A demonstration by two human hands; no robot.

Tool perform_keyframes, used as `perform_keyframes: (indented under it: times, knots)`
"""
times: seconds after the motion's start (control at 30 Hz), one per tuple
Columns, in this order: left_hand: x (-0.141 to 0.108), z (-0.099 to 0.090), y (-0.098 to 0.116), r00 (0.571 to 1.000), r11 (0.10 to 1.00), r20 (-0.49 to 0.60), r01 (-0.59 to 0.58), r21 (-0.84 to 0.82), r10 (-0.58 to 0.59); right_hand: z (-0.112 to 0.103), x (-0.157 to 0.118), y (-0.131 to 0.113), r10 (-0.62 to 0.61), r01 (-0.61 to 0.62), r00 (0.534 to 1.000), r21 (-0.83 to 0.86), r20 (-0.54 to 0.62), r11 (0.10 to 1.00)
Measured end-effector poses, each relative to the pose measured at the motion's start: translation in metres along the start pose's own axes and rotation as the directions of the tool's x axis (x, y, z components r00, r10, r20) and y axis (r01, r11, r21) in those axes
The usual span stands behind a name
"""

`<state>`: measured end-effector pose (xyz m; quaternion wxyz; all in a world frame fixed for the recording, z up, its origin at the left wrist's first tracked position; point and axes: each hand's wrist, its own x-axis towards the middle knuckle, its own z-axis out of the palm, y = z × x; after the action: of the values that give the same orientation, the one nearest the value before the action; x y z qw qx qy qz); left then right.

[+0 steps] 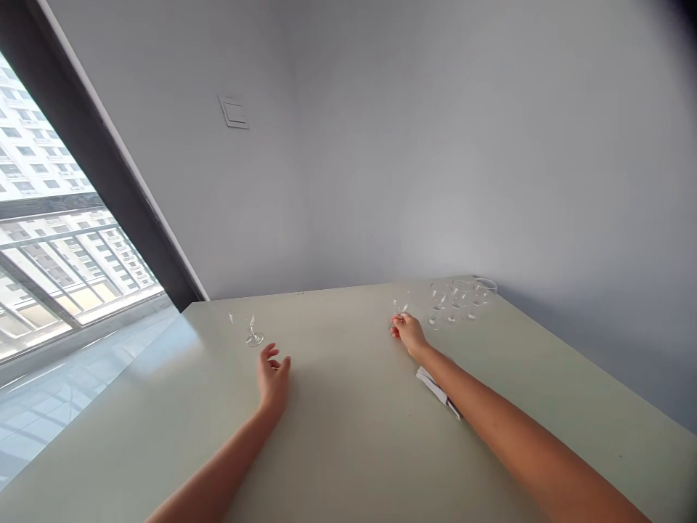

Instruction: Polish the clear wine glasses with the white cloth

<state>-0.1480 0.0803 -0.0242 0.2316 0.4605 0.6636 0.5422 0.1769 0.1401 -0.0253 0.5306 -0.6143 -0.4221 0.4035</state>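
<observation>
My right hand (408, 333) reaches to the far right part of the table and pinches the lower part of a clear stemmed glass (401, 303); its bowl shows faintly above my fingers. On the left, my left hand (274, 374) hovers near the tabletop, fingers curled apart with nothing between them. Just beyond it a second stemmed glass (253, 337) stands upright, a small gap away from my fingertips. Several more clear stemmed glasses (462, 296) stand grouped to the right of my right hand.
A folded white item (437, 392), perhaps cloth or paper, lies partly under my right forearm. The pale table (337, 450) meets grey walls at the back and right. A light switch (234, 113) is on the wall, and a window with a railing (70, 254) is at left.
</observation>
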Motion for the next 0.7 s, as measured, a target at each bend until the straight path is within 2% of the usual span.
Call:
perform_keyframes:
  times: [0.07,0.2,0.3,0.37,0.43,0.47,0.5,0.53,0.6,0.7]
  knots:
    - [-0.018,0.015,0.013,0.987,0.999,0.154,-0.031,-0.021,0.034,0.026,-0.017,-0.002,-0.010,0.010,0.996,0.001,0.087,1.000]
    - [-0.036,0.049,0.033,0.918,0.997,0.391,-0.074,0.007,0.065,0.079,-0.060,-0.006,-0.034,0.030,0.955,0.016,0.293,0.999]
    - [-0.038,0.067,0.040,0.871,0.996,0.488,-0.083,0.025,0.060,0.106,-0.087,-0.007,-0.047,0.032,0.905,0.041,0.422,0.999]
    - [-0.037,0.069,0.041,0.864,0.997,0.503,-0.057,0.047,0.026,0.110,-0.095,-0.009,-0.035,0.010,0.858,0.051,0.513,0.999]
    - [-0.033,0.064,0.037,0.874,0.995,0.486,-0.052,0.082,0.006,0.100,-0.092,-0.012,-0.020,0.002,0.830,0.034,0.557,0.999]
    - [-0.029,0.058,0.034,0.881,0.993,0.473,-0.060,0.101,0.005,0.089,-0.086,-0.013,-0.019,0.009,0.843,0.022,0.538,1.000]
    - [-0.024,0.050,0.030,0.888,0.991,0.459,-0.070,0.118,0.008,0.075,-0.079,-0.014,-0.028,0.023,0.880,0.016,0.474,1.000]
    - [-0.019,0.041,0.025,0.896,0.988,0.444,-0.077,0.131,0.011,0.058,-0.071,-0.015,-0.043,0.039,0.925,0.019,0.378,0.999]
    - [-0.006,0.019,0.014,0.915,0.986,0.403,-0.074,0.149,0.008,0.018,-0.052,-0.013,-0.056,0.052,0.996,0.066,0.062,0.996]
    - [0.015,-0.019,-0.006,0.948,0.987,0.316,-0.008,0.158,-0.043,-0.042,-0.028,0.000,0.000,0.012,0.985,0.067,-0.175,0.998]
